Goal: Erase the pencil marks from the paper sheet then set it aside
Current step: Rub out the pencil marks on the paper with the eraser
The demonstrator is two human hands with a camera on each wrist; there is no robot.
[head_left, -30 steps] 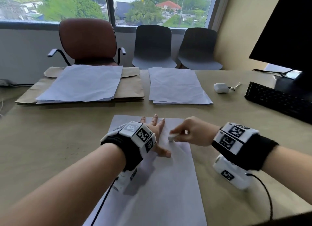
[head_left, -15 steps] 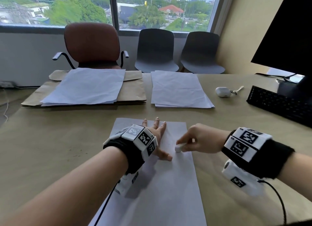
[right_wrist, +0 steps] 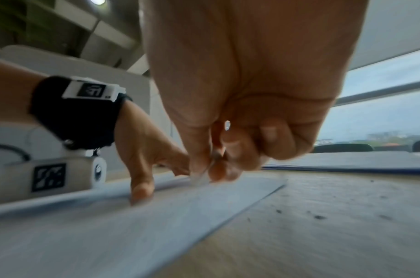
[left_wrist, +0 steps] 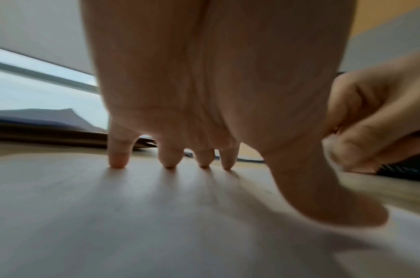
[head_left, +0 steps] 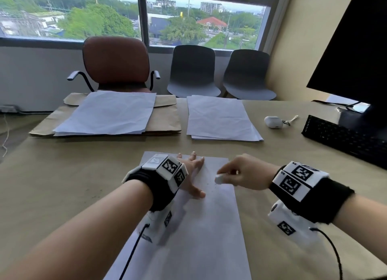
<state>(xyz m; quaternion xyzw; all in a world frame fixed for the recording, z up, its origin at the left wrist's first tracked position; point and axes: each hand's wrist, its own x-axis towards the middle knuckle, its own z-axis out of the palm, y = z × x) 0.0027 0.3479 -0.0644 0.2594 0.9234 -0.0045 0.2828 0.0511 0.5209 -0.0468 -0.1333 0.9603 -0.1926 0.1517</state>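
Note:
A white paper sheet [head_left: 201, 227] lies on the desk in front of me, long side running away from me. My left hand [head_left: 191, 175] rests flat on its upper left part, fingers spread straight, fingertips [left_wrist: 118, 159] and thumb pressing the paper sheet [left_wrist: 156, 216]. My right hand [head_left: 240, 173] pinches a small white eraser [head_left: 219, 178] between thumb and fingers and holds its tip on the sheet near the right edge, just right of the left thumb. The eraser [right_wrist: 200, 178] touches the paper sheet [right_wrist: 133, 225]. Faint specks lie on the sheet beside the eraser.
Two stacks of white paper lie at the far side: one [head_left: 106, 114] on a brown envelope at left, one [head_left: 219, 118] in the middle. A white earbud case [head_left: 273, 122], a black keyboard [head_left: 343, 139] and a monitor [head_left: 356, 55] stand at the right. Chairs line the window.
My right hand with the eraser has slid toward me and to the right across the sheet. The left hand stays pressed on the paper. The head view has tilted up.

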